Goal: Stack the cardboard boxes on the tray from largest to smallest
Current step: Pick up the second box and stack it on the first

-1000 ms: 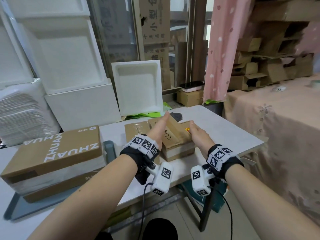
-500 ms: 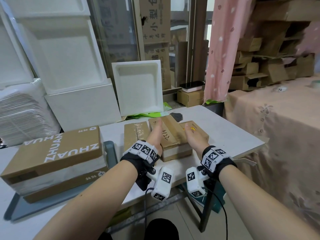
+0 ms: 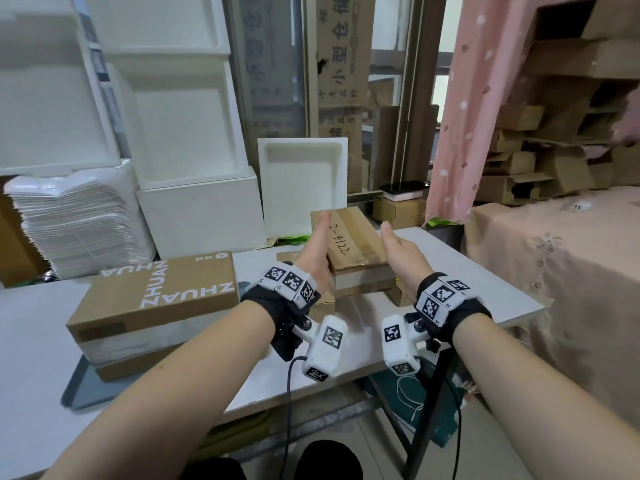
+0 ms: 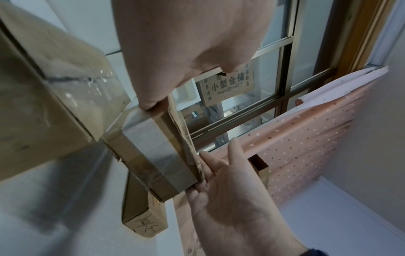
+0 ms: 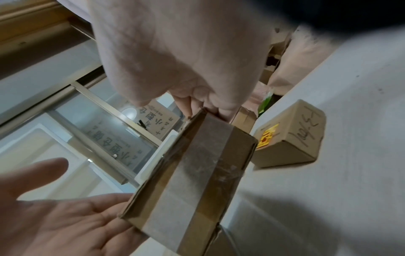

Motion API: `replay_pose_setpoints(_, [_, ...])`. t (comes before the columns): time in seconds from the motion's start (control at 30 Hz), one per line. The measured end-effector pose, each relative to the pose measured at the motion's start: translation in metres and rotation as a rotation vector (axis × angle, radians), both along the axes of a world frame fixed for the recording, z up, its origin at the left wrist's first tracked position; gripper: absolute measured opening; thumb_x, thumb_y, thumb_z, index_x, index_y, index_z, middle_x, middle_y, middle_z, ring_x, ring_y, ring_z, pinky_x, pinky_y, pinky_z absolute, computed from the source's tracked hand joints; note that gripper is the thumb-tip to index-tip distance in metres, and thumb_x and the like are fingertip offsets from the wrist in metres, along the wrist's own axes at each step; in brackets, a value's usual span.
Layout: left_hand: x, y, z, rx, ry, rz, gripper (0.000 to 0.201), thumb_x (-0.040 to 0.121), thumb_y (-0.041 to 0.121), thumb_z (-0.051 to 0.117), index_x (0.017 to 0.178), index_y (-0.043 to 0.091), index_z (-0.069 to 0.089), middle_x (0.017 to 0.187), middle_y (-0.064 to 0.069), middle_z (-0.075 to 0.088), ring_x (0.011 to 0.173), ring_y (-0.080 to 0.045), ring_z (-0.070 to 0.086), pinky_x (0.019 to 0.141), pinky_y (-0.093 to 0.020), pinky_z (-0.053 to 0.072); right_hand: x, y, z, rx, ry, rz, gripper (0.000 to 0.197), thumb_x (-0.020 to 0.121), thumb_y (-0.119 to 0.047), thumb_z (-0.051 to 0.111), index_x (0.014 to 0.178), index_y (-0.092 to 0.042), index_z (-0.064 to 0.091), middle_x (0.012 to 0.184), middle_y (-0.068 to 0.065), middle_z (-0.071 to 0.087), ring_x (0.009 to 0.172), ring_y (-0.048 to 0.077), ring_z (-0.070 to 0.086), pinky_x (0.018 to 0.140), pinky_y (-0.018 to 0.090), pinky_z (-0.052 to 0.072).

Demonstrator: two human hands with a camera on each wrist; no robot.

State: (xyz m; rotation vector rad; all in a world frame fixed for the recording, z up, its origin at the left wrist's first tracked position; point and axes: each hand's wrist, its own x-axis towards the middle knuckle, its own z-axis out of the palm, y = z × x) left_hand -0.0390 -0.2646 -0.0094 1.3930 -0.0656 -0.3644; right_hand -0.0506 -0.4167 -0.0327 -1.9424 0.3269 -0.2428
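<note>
A medium cardboard box [image 3: 349,239] with handwriting on its taped top hangs above the table, held between both hands. My left hand [image 3: 317,251] grips its left side and my right hand [image 3: 403,252] grips its right side, thumbs up near the top edge. The left wrist view shows the box [image 4: 157,152] with the right hand's fingers [image 4: 208,166] hooked on its edge. The large "ZHUAN ZHUAN" box [image 3: 152,306] lies on the dark tray [image 3: 86,382] at the left. A small box [image 5: 291,138] with a yellow sticker rests on the table below.
A flat cardboard box [image 3: 323,303] lies on the white table [image 3: 485,292] under my left wrist. White foam boxes [image 3: 194,216] and a foam lid [image 3: 301,188] stand behind. A pink cloth-covered surface [image 3: 561,265] is at the right.
The medium box has come up off the boxes on the table, with both hands on its sides. The large box on the tray has not moved.
</note>
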Motion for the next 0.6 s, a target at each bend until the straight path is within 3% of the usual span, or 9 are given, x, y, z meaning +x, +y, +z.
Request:
replay_pose_setpoints(0.13, [-0.010,0.022,0.013,-0.014,0.012,0.016,0.060,0.095,0.066,0.028,0.108,0.017,0.060,0.098,-0.008,0.068,0.082,-0.018,0.066,0.053,-0.026,0.050,-0.003,0.024,0.016,-0.023,-0.042,0.018,0.071,0.100,-0.064,0.026,0.145,-0.015,0.051,0.146,0.007,0.054,0.134,0.027,0.049,0.110,0.038,0.035])
replay_pose_setpoints(0.3, [-0.015,0.061,0.033,-0.014,-0.029,0.075,0.070,0.092,0.072,0.027,0.123,0.017,0.058,0.117,-0.011,0.067,0.095,-0.021,0.066,0.064,-0.031,0.049,-0.003,0.065,0.031,0.028,-0.081,0.099,0.078,0.094,-0.072,0.028,0.140,-0.016,0.055,0.139,0.005,0.059,0.129,0.026,0.053,0.113,0.045,0.038])
replay_pose_setpoints(0.4, [-0.019,0.087,0.045,0.007,-0.089,0.121,0.072,0.096,0.068,0.023,0.134,0.015,0.054,0.131,-0.011,0.063,0.110,-0.021,0.063,0.074,-0.029,0.048,-0.001,0.091,0.040,0.048,-0.113,0.151,0.071,0.097,-0.068,0.030,0.136,-0.015,0.057,0.131,0.002,0.062,0.122,0.023,0.055,0.108,0.037,0.040])
replay_pose_setpoints(0.47, [-0.023,0.106,0.052,0.008,-0.118,0.154,0.070,0.097,0.066,0.022,0.129,0.014,0.057,0.129,-0.011,0.064,0.107,-0.022,0.064,0.073,-0.029,0.048,-0.001,0.110,0.047,0.015,-0.128,0.183,0.070,0.098,-0.066,0.029,0.135,-0.014,0.058,0.128,0.001,0.062,0.120,0.023,0.055,0.106,0.034,0.039])
replay_pose_setpoints(0.53, [-0.023,0.127,0.054,-0.001,-0.137,0.173,0.070,0.097,0.065,0.022,0.128,0.013,0.057,0.126,-0.013,0.065,0.101,-0.021,0.065,0.069,-0.029,0.049,0.000,0.129,0.051,-0.020,-0.148,0.224,0.072,0.098,-0.066,0.028,0.138,-0.014,0.058,0.137,0.006,0.061,0.127,0.026,0.054,0.111,0.038,0.038])
replay_pose_setpoints(0.6, [-0.027,0.146,0.055,-0.007,-0.144,0.210,0.066,0.098,0.064,0.023,0.117,0.013,0.059,0.113,-0.011,0.068,0.091,-0.019,0.066,0.066,-0.029,0.049,0.001,0.148,0.052,-0.037,-0.162,0.263,0.070,0.099,-0.065,0.028,0.137,-0.014,0.058,0.141,0.009,0.059,0.130,0.027,0.053,0.113,0.038,0.038])
